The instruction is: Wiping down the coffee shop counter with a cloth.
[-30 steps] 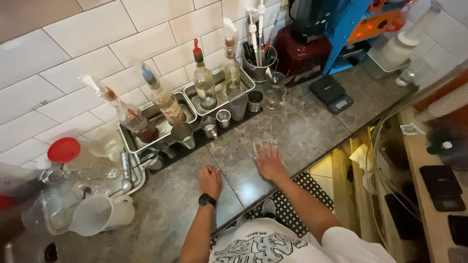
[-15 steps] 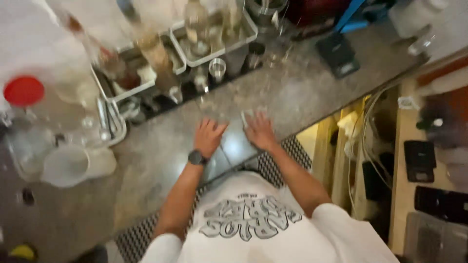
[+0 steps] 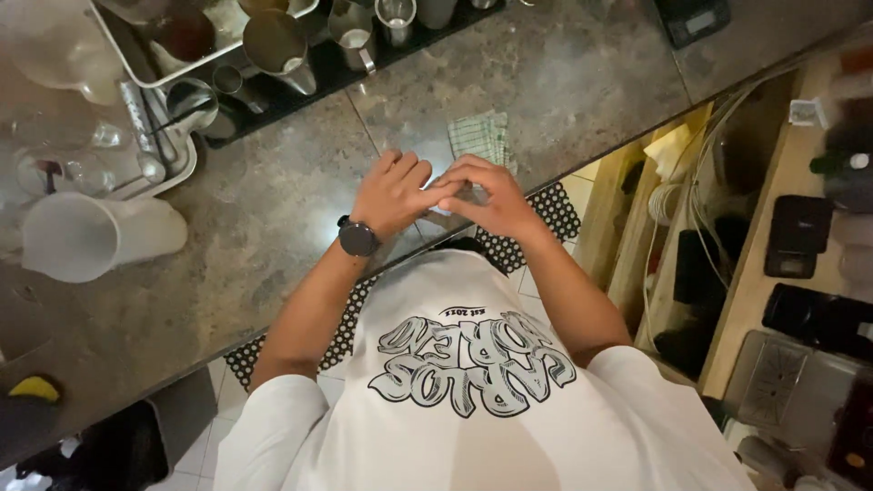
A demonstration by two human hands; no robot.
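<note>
— Stone counter (image 3: 564,100), dark and mottled, runs under us, and our two hands meet at its near edge. How do our fingers sit?

— Our left hand (image 3: 393,193) lies over the fingertips of our right hand (image 3: 489,195); both are loosely curled and touching each other. A sliver of something pale shows between them, but we cannot tell what it is, nor whether either hand grips it. Our left wrist carries a dark watch (image 3: 358,238).

— What lies nearest?

— A green-checked cloth (image 3: 480,136), folded, just beyond our right knuckles, flat on the counter and close to its edge.

— Where could trouble come from?

— We judge the edge itself is the risk: our hands sit right at it, so a careless sweep could nudge the cloth over, down toward the black holed floor mat (image 3: 536,214) below us.

— And further out?

— To our left a white plastic jug (image 3: 91,238) lies on its side, well apart from our hands. Beyond it, clear glassware crowds a metal tray (image 3: 173,155), and a black mat holds small steel pitchers (image 3: 355,32) along the counter's far side. A wide reach left could knock those over. A dark digital scale (image 3: 693,18) sits at the far right. Open counter separates all of these from us.
</note>
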